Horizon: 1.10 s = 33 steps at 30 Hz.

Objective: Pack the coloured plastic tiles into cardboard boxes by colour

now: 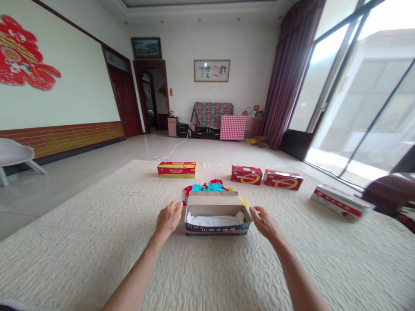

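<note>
A long dark-blue cardboard box point(217, 230) sits in front of me with its lid flap raised at the back. A folded white cloth point(215, 220) lies inside it. At the box's left end, my left hand point(170, 217) is closed with its fingertips at the side flap. My right hand point(264, 221) pinches the flap at the opposite end, thumb and fingers together. Right behind the raised lid is a heap of blue and red plastic pieces point(209, 186), partly hidden by the box. Some yellow pieces point(243, 201) show near my right hand.
A red and yellow box point(177, 170) stands at the far left of the cream quilted mat point(106, 242). Two dark-red boxes point(246, 175) are at the back right. Farther right lies a white and red box point(342, 201). A white chair point(14, 153) is at the left.
</note>
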Tool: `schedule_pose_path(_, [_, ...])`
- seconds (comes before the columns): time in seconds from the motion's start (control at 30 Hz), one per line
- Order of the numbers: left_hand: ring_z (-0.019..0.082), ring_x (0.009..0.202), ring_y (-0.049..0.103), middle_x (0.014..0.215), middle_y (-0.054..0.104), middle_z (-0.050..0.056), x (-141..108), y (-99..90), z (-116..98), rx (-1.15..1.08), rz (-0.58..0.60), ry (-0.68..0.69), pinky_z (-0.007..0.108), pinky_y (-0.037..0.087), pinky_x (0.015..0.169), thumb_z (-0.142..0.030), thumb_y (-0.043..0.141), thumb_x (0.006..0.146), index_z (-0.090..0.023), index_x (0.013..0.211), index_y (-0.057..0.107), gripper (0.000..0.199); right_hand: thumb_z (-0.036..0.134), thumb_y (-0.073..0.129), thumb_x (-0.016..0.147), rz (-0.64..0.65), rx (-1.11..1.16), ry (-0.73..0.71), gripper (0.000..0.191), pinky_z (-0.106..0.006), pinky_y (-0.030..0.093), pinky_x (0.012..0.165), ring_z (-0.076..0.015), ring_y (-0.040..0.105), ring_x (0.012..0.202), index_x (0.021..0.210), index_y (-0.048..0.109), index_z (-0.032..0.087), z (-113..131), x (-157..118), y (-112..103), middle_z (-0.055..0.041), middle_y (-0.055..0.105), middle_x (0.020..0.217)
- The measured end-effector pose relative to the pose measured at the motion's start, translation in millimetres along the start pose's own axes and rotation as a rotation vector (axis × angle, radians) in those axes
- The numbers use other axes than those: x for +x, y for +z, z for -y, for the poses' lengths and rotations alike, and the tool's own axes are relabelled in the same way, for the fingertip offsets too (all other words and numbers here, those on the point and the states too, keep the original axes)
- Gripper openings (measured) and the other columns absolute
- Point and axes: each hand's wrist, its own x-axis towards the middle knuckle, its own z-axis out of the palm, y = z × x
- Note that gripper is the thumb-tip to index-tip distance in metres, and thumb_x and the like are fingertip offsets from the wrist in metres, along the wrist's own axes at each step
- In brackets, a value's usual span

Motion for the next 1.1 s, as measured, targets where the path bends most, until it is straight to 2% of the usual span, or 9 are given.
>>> schedule_pose_path(0.07, [0.027, 0.096, 0.064, 0.094, 0.073, 0.01, 1.5, 1.9, 8.7, -0.072, -0.023, -0.039, 0.034, 0.045, 0.082, -0.034, 0.048, 0.08, -0.02, 0.094, 0.071, 0.03, 0.05, 0.041, 0.082, -0.02, 0.054, 0.013, 0.046, -0.033, 0.047, 0.064, -0.0233, 0.066, 0.071, 0.098, 0.063, 0.013, -2.2, -0.8, 1.5, -0.0115, 0.069, 0.076])
schedule_pose_path(0.23, [0.017, 0.063, 0.064, 0.077, 0.071, 0.005, -1.2, 6.1, 12.1, -0.32, -0.042, -0.112, 0.024, 0.047, 0.054, -0.028, 0.044, 0.076, -0.013, 0.118, 0.059, 0.048, 0.056, 0.036, 0.081, -0.114, 0.216, -0.014, 0.053, -0.032, 0.05, 0.063, -0.0229, 0.066, 0.078, 0.107, 0.058, 0.015, 6.0, -3.4, -0.7, -0.0108, 0.069, 0.088])
schedule_pose_path(0.37, [0.014, 0.059, 0.063, 0.077, 0.07, 0.005, -3.7, 4.8, -1.8, -0.534, -0.022, -0.106, 0.023, 0.046, 0.052, -0.03, 0.048, 0.072, -0.01, 0.119, 0.056, 0.053, 0.054, 0.037, 0.08, -0.091, 0.357, -0.074, 0.051, -0.031, 0.051, 0.063, -0.0197, 0.066, 0.073, 0.108, 0.056, 0.016, 19.0, -4.5, 0.5, -0.0085, 0.069, 0.089])
schedule_pose_path(0.47, [0.013, 0.055, 0.06, 0.074, 0.068, 0.004, -4.5, 5.5, -10.0, -0.6, -0.006, -0.081, 0.021, 0.043, 0.048, -0.032, 0.056, 0.067, -0.01, 0.111, 0.061, 0.05, 0.049, 0.05, 0.073, -0.072, 0.399, -0.09, 0.045, -0.031, 0.051, 0.063, -0.0189, 0.066, 0.07, 0.104, 0.058, 0.017, 24.1, -4.4, 5.2, -0.0068, 0.068, 0.085])
schedule_pose_path(0.53, [0.014, 0.059, 0.061, 0.08, 0.068, 0.006, -5.1, 7.5, -12.1, -0.539, -0.002, -0.05, 0.021, 0.043, 0.049, -0.033, 0.063, 0.064, -0.011, 0.108, 0.063, 0.049, 0.044, 0.059, 0.066, -0.074, 0.398, -0.087, 0.044, -0.032, 0.051, 0.063, -0.0195, 0.064, 0.072, 0.101, 0.06, 0.018, 23.9, -3.5, 8.6, -0.0066, 0.067, 0.088])
schedule_pose_path(0.63, [0.018, 0.075, 0.065, 0.1, 0.068, 0.013, -5.9, 12.5, -10.9, -0.482, 0.025, -0.021, 0.024, 0.048, 0.059, -0.031, 0.068, 0.062, -0.011, 0.114, 0.061, 0.056, 0.039, 0.063, 0.06, -0.068, 0.405, -0.08, 0.046, -0.035, 0.051, 0.064, -0.0214, 0.063, 0.08, 0.101, 0.06, 0.019, 20.4, -0.7, 13.7, -0.0085, 0.065, 0.099])
schedule_pose_path(0.77, [0.022, 0.088, 0.066, 0.114, 0.065, 0.019, -5.2, 22.5, -5.4, -0.566, 0.118, -0.041, 0.029, 0.052, 0.072, -0.022, 0.07, 0.063, -0.009, 0.124, 0.054, 0.064, 0.036, 0.06, 0.061, 0.005, 0.484, -0.085, 0.053, -0.038, 0.053, 0.065, -0.0239, 0.063, 0.086, 0.11, 0.055, 0.018, 15.4, 2.8, 22.4, -0.0128, 0.064, 0.108])
schedule_pose_path(0.93, [0.021, 0.091, 0.066, 0.11, 0.068, 0.016, -0.9, 35.3, -1.5, -0.648, 0.086, -0.006, 0.027, 0.052, 0.072, -0.015, 0.064, 0.066, -0.009, 0.13, 0.048, 0.066, 0.033, 0.056, 0.062, 0.042, 0.584, -0.128, 0.063, -0.038, 0.053, 0.071, -0.0231, 0.062, 0.094, 0.123, 0.046, 0.02, 15.2, 2.4, 30.6, -0.0133, 0.059, 0.119])
schedule_pose_path(1.1, [0.02, 0.091, 0.067, 0.102, 0.071, 0.01, 5.1, 43.9, 3.6, -0.624, 0.001, 0.063, 0.027, 0.052, 0.073, -0.019, 0.062, 0.067, -0.013, 0.128, 0.052, 0.062, 0.028, 0.055, 0.063, 0.068, 0.649, -0.198, 0.063, -0.034, 0.052, 0.071, -0.0248, 0.058, 0.104, 0.125, 0.044, 0.024, 22.1, -3.9, 28.3, -0.0079, 0.061, 0.11])
